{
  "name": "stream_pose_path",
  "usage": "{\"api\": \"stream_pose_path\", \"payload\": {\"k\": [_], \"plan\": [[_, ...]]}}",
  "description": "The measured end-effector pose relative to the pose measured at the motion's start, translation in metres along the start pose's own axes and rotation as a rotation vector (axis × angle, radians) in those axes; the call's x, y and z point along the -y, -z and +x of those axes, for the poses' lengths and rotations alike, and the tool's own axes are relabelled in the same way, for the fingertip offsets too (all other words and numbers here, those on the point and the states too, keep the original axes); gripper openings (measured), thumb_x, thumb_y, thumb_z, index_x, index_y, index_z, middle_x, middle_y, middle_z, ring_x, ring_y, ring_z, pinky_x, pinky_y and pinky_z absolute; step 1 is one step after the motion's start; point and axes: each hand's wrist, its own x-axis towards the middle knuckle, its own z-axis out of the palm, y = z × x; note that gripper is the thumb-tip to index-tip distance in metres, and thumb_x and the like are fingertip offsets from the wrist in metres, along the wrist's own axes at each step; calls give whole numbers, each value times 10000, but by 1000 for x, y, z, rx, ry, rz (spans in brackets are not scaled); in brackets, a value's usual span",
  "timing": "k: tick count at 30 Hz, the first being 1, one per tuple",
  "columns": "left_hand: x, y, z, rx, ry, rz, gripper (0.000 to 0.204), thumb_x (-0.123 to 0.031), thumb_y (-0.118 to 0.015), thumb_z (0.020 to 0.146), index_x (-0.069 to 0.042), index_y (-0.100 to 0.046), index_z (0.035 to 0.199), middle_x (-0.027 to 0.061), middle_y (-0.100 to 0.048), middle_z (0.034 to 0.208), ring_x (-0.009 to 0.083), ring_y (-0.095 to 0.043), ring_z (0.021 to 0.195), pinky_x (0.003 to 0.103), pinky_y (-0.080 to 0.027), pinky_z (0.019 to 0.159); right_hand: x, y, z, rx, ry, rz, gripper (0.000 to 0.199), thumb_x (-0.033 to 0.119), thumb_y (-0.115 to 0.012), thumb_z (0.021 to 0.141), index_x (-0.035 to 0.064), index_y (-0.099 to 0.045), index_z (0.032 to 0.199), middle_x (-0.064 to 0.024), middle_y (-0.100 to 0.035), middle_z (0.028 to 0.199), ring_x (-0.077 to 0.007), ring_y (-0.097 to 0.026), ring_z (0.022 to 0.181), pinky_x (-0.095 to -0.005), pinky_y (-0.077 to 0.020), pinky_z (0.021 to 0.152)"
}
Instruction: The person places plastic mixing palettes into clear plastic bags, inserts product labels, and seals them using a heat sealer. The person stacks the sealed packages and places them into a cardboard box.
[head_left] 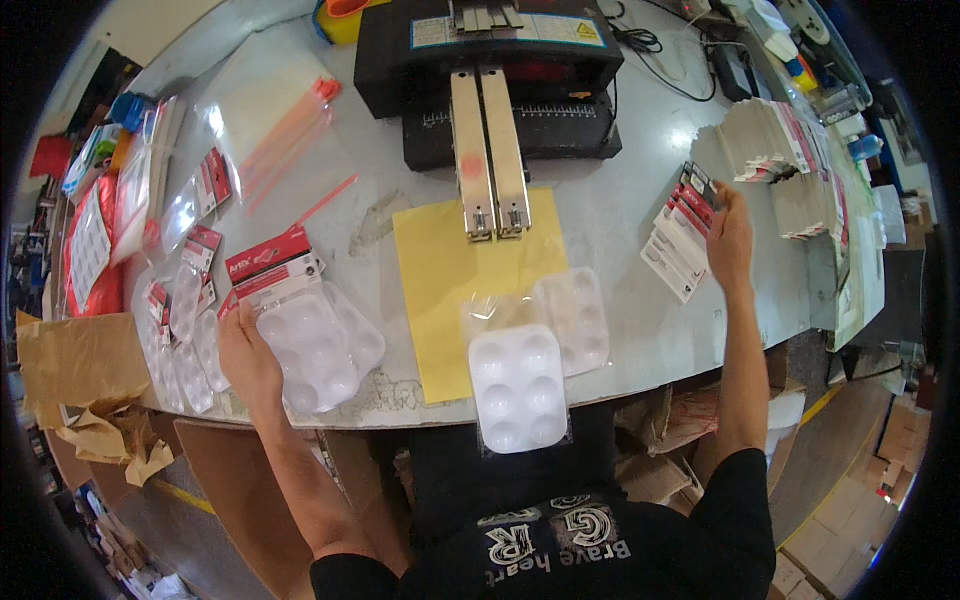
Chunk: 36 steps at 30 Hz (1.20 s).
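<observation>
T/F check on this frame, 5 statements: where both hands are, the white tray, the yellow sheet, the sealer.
1. The left hand rests on a stack of bagged white palettes. True.
2. The right hand lies on the yellow sheet. False: it is on the fanned red and white header cards at the right of the table.
3. A bare white six-well tray overhangs the near table edge. True.
4. The black sealing machine sits at the table's left edge. False: it stands at the far middle, its two metal bars reaching over the yellow sheet.
5. Both hands hold the six-well tray. False: neither touches it.
</observation>
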Motion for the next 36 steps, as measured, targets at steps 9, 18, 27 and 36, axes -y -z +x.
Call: {"api": "stream_pose_path", "payload": {"k": [9,18,27,36], "plan": [[-73,-49,-125,567,-112,-556,199,-176,-691,814,-14,-583,853,95,-567,788,194,-549,693,303,-442,650,-48,-2,19,534,3,146,1107,378,-850,574,13,-260,1436,-196,-376,1431,-308,-400,1307,-370,-344,1039],[-93,-45,-139,516,-91,-944,127,-105,-562,919,-5,-484,923,125,-639,901,176,-616,806,243,-449,708,-48,-7,26,391,-18,-79,1112,509,-859,498,84,-356,1394,-138,-584,1247,-273,-574,1132,-361,-431,955],[-93,-13,-149,855,241,-1399,125,-117,-451,982,-17,-390,1027,270,-653,1006,264,-661,913,297,-478,836,-26,7,13,478,-38,-96,1140,598,-838,436,135,-393,1378,-104,-575,1264,-271,-536,1183,-451,-382,977],[-102,-9,-149,775,158,-1328,208,-122,-479,963,58,-568,1017,215,-669,972,293,-674,869,363,-528,797,-36,0,-3,410,-75,-107,1094,671,-790,435,151,-482,1347,-91,-658,1106,-270,-552,1129,-401,-261,986]]}}
